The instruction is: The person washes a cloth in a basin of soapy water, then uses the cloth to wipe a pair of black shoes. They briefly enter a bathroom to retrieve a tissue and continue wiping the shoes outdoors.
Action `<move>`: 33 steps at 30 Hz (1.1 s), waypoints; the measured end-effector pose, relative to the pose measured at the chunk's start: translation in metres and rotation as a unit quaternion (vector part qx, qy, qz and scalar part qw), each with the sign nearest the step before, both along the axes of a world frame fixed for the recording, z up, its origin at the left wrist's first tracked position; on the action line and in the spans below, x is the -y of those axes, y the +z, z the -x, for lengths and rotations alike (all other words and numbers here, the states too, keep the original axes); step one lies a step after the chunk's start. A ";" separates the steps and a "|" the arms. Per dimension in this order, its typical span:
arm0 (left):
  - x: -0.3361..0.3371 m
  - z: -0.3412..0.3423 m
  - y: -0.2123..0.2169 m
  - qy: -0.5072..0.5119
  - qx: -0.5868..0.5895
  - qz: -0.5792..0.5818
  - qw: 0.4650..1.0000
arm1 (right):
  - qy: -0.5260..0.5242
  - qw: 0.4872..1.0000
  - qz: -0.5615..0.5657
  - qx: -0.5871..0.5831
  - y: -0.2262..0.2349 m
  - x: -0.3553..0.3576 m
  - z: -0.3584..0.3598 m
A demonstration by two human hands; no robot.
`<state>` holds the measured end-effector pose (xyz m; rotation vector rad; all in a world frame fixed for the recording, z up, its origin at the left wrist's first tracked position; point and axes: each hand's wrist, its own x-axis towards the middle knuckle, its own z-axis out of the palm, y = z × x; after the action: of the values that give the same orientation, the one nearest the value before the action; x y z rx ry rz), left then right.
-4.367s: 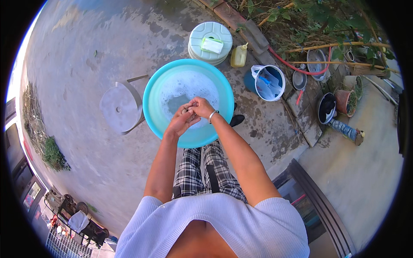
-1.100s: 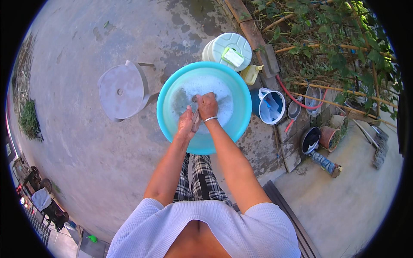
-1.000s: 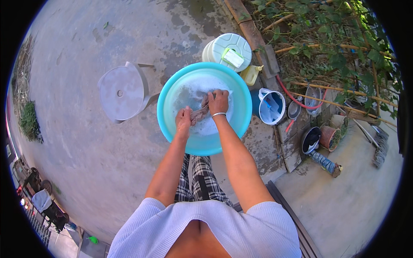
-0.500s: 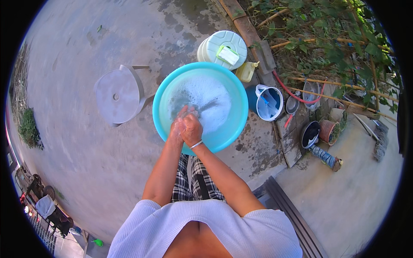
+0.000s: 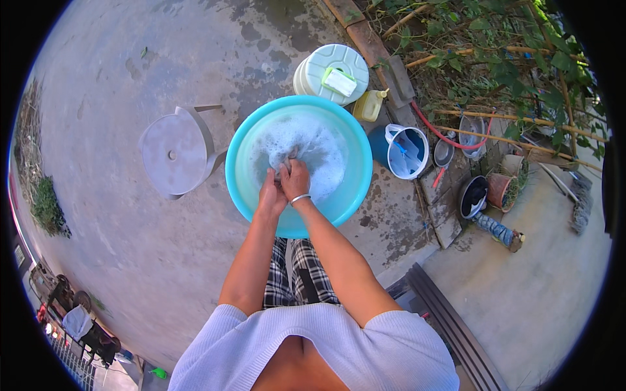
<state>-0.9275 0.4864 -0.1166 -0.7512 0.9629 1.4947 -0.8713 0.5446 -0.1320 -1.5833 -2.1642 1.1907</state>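
Both hands together over the suds: left hand [image 5: 269, 194] and right hand [image 5: 297, 180] touching, clenched on a wet grey cloth [image 5: 285, 161] bunched at the fingertips. Cloth half sunk in foamy water, near the middle of a turquoise basin [image 5: 242, 189] on the concrete floor [image 5: 130, 260]. Left of the basin, a grey round stool [image 5: 173, 152]. Far side, a pale green lidded bucket [image 5: 330, 70]; right, a blue pail [image 5: 404, 151].
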 end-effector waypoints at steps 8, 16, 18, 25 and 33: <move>0.011 -0.002 0.002 0.072 0.009 -0.199 0.977 | 0.108 0.981 -0.131 -0.090 0.054 0.006 0.010; -0.005 0.006 0.014 -0.138 -0.149 0.055 0.978 | -0.035 0.966 -0.175 0.188 0.009 -0.075 0.000; -0.010 0.001 0.015 -0.139 -0.168 0.067 0.974 | -0.027 0.975 -0.137 0.173 0.001 -0.046 0.002; 0.010 0.022 0.015 0.006 -0.047 -0.086 0.995 | 0.036 0.997 -0.019 -0.072 0.073 0.028 0.014; -0.004 0.047 0.055 -0.139 -0.023 -0.069 0.988 | 0.118 0.977 -0.127 -0.127 0.198 0.008 -0.019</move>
<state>-0.9745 0.4905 -0.0613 -0.4644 0.9459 1.3226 -0.8519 0.5368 0.0664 -1.0363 -2.2680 1.0584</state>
